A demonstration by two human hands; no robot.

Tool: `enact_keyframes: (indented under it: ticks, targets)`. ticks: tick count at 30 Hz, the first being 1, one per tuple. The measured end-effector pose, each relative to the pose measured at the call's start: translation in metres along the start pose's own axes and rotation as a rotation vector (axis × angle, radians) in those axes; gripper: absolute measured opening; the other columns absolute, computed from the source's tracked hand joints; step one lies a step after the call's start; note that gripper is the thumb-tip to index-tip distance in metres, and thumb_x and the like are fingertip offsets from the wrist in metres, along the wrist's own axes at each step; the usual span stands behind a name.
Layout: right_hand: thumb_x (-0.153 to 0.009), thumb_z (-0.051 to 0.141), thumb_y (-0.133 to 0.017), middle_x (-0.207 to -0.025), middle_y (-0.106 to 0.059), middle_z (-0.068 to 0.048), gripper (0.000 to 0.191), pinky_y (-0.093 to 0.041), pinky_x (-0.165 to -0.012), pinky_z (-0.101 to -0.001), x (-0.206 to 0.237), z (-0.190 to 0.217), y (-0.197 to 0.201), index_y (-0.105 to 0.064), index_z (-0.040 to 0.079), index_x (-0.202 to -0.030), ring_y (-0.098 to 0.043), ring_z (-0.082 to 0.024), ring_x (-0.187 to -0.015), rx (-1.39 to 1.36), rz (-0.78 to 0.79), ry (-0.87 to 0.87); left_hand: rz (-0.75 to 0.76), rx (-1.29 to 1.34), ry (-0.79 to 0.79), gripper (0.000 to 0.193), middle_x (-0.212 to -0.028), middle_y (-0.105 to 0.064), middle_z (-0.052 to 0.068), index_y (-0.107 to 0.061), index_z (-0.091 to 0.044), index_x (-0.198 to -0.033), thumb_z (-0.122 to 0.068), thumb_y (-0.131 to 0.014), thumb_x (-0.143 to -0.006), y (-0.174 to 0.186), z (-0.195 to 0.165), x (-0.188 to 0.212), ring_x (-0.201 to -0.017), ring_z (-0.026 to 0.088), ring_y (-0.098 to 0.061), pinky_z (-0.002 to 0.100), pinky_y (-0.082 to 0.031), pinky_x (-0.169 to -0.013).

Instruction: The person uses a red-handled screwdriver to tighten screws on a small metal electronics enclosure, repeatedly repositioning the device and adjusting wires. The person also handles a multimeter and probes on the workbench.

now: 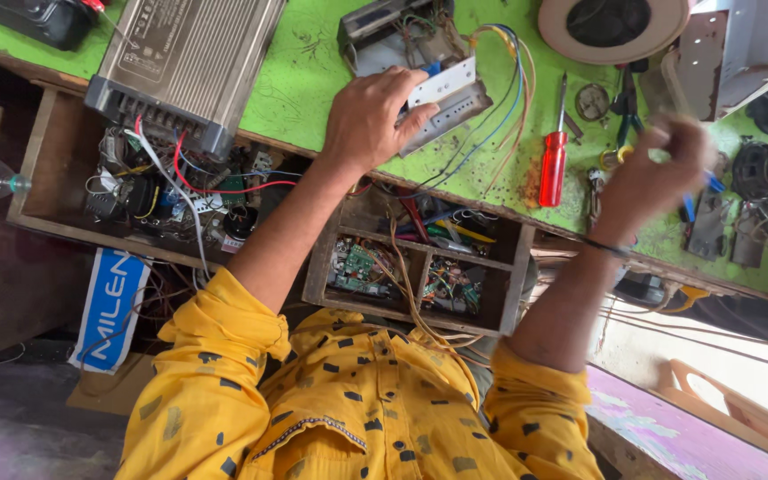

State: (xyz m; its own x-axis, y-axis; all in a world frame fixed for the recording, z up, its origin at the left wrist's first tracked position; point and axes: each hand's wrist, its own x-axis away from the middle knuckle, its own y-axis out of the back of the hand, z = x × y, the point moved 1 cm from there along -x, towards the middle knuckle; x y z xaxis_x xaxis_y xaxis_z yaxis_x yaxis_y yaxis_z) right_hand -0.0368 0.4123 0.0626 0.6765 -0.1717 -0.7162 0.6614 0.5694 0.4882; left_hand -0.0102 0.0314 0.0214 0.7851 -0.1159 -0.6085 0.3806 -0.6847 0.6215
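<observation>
At the middle of the green bench (313, 84), near its front edge, the left hand (380, 116) lies flat over a small open metal unit (455, 102), palm down and fingers spread across its white bracket, pressing rather than clasping it. A bundle of coloured wires (504, 89) loops out of the unit toward the back edge. The right hand (655, 169) is raised above the bench's right part, blurred and curled into a loose fist. I cannot tell whether it holds anything. To do this well, the left palm should bear straight down so the unit cannot skate on the paint, with the fingers clear of the wire loop and of the bracket's sharp corners. The right hand would do best to come in slowly and square. Counted: one small open unit; one long ribbed metal case (193, 53) at the back left corner, overhanging the front edge; one red-handled screwdriver (553, 164) lying between the two hands; one round cream disc with a dark centre (613, 27) at the back edge; and two open wooden drawers (415, 262) under the front edge, both crowded with circuit boards and wire.
</observation>
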Motion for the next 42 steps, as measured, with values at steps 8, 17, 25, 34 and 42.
enact_keyframes:
  ticks: [8,17,25,34,42]
  targets:
    - [-0.091,0.000,-0.071,-0.091,-0.070,-0.010,0.012,-0.053,-0.078,-0.0424,0.031,-0.131,0.055,-0.079,0.009,-0.094,-0.064,-0.023,-0.086,0.675,0.295,0.051,0.081,0.134,0.068,0.031,-0.110,-0.070,0.011,-0.065,-0.005,-0.120,-0.029,-0.072,-0.102,0.007,-0.007,-0.002,-0.104,0.031,-0.067,0.044,-0.054,-0.087]
    - [-0.093,0.038,-0.082,-0.094,-0.061,-0.018,0.038,-0.050,-0.064,-0.0466,0.072,0.054,-0.004,-0.069,0.002,-0.089,-0.061,-0.034,-0.086,0.634,0.486,0.025,0.156,-0.041,0.206,0.034,-0.107,-0.069,0.007,-0.068,-0.010,-0.108,-0.030,-0.085,-0.085,-0.026,-0.022,-0.005,-0.100,0.025,-0.064,0.044,-0.052,-0.089]
    - [-0.101,0.011,-0.074,-0.091,-0.066,-0.012,0.025,-0.049,-0.064,-0.0321,0.082,0.093,0.054,-0.060,0.002,-0.120,-0.061,-0.016,-0.074,-0.057,0.138,-0.384,0.032,-0.169,0.084,0.049,-0.106,-0.065,0.007,-0.068,-0.009,-0.104,-0.038,-0.092,-0.073,-0.043,-0.015,-0.003,-0.101,0.025,-0.062,0.043,-0.049,-0.084]
    - [-0.095,0.009,-0.078,-0.105,-0.072,-0.006,0.040,-0.051,-0.063,-0.0198,0.142,0.136,0.024,-0.068,0.001,-0.132,-0.062,-0.005,-0.077,-0.385,0.562,-0.588,0.043,-0.069,0.127,0.046,-0.104,-0.064,0.003,-0.066,-0.012,-0.099,-0.037,-0.095,-0.074,-0.032,-0.018,0.001,-0.102,0.023,-0.060,0.042,-0.045,-0.084]
    - [-0.097,0.013,-0.078,-0.109,-0.073,-0.005,0.039,-0.053,-0.077,-0.0201,0.149,0.132,0.019,-0.068,-0.003,-0.131,-0.063,-0.005,-0.089,-0.432,0.489,-0.548,0.022,-0.107,0.138,0.037,-0.102,-0.061,0.002,-0.064,-0.013,-0.096,-0.021,-0.093,-0.074,-0.032,-0.018,0.002,-0.100,0.023,-0.059,0.043,-0.046,-0.083]
